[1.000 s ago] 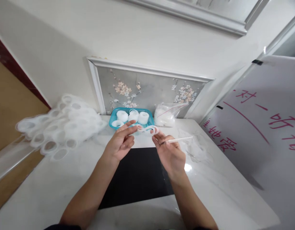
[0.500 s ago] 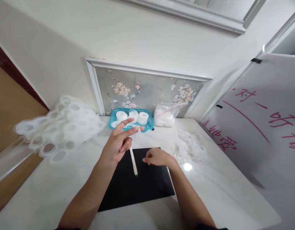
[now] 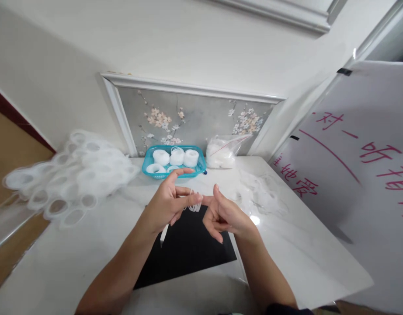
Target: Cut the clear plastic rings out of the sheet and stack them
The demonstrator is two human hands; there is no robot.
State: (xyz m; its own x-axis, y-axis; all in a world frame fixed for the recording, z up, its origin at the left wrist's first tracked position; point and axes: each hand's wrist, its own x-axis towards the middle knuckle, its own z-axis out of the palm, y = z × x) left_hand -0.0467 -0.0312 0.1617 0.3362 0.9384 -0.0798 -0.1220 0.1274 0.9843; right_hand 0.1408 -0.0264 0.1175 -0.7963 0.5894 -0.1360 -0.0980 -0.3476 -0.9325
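Two hands meet above the black mat [image 3: 195, 253], fingertips nearly touching. The left hand [image 3: 168, 208] is partly closed: its forefinger lifts clear while its thumb and middle finger pinch a small bunch of thin white loops [image 3: 195, 205], holding them up off the mat, so that they seem to hang free and show against the dark sheet below. A slim white stick [image 3: 164, 235] juts down from under the same palm, apparently tucked there by the curled lower fingers. The right hand [image 3: 226, 215] is loosely open, forefinger raised and the lower fingers bent; its thumb reaches the loops, but I cannot tell whether it grips them or merely touches.

Beyond the mat, on the marble table [image 3: 303, 262], a blue tray [image 3: 149, 162] of white rolls sits against the wall, within easy reach. Just to its right lies a clear bag of white material [image 3: 221, 153]. Crumpled clear film [image 3: 262, 194] lies to the right of the hands, and a heap of bagged white rings [image 3: 67, 179] fills the left side.

How many loops there are, and what they are made of, is too fine to make out. The stick's upper end is hidden in the palm. A white sheet with red writing [image 3: 352, 153] is cut off at the right edge.
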